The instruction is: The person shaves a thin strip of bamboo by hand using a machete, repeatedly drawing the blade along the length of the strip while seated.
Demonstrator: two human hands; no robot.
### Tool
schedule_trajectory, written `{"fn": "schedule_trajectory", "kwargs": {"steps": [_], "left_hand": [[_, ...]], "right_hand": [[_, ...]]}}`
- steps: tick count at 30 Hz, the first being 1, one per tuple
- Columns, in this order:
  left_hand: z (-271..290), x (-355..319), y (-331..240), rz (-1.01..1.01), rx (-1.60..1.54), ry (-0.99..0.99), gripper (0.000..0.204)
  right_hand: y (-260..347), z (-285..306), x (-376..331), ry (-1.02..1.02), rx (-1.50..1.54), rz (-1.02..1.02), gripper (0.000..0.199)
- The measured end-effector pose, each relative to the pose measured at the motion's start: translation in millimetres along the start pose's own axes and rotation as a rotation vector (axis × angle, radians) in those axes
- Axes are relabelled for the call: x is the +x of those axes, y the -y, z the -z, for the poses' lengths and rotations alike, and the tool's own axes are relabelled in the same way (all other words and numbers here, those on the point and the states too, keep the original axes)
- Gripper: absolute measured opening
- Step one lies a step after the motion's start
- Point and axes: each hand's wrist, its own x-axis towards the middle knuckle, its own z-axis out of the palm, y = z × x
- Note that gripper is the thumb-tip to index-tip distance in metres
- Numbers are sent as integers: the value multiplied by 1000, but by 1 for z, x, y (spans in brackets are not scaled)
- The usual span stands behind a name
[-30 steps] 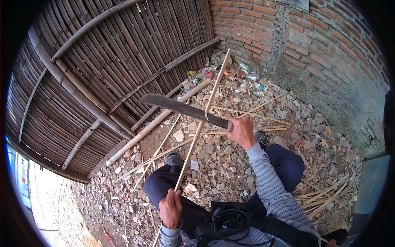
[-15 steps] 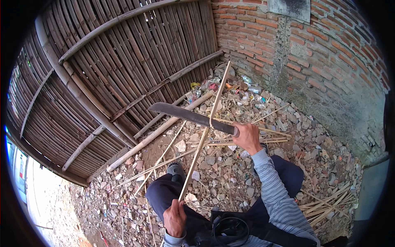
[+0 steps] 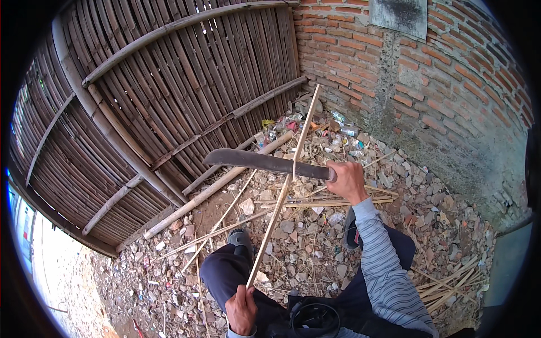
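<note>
My right hand (image 3: 347,181) is closed round the handle of a machete (image 3: 253,161), its dark blade pointing left and lying across a pale bamboo strip (image 3: 269,232). The near end of that strip is gripped in my left hand (image 3: 241,311), low in the view. From there the strip slants away up and to the right, passing the blade near its handle end. A thin sliver of bamboo stands against the blade where the two cross. Most of the machete's handle is hidden by my fingers.
More bamboo strips (image 3: 338,201) lie on the stony ground beyond my knees. Another pile of strips (image 3: 451,287) is at the lower right. A bamboo fence (image 3: 186,90) with a pole (image 3: 220,187) at its foot rises on the left, a brick wall (image 3: 360,50) at the back right.
The machete and my right hand have shifted slightly right and down, the blade staying against the strip. My left hand still holds the strip's near end and has moved slightly down.
</note>
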Motion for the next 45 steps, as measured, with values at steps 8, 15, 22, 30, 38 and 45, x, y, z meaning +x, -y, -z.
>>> {"fn": "schedule_trajectory", "kwargs": {"steps": [8,15,22,30,38,45], "left_hand": [[-8,9,-5,14,-23,-1,20],[-2,-6,9,-57,29,-72,16],[-4,-25,8,-38,44,-72,12],[-3,-10,2,-36,-4,-35,9],[9,-24,-2,57,41,38,9],[14,-24,-6,-37,21,-7,10]], "right_hand": [[59,-6,-12,145,147,268,19],[48,8,6,220,0,227,17],[1,23,38,184,-144,92,27],[47,14,11,297,-46,340,22],[-29,45,76,108,-116,176,23],[-44,34,93,256,-178,181,27]]}}
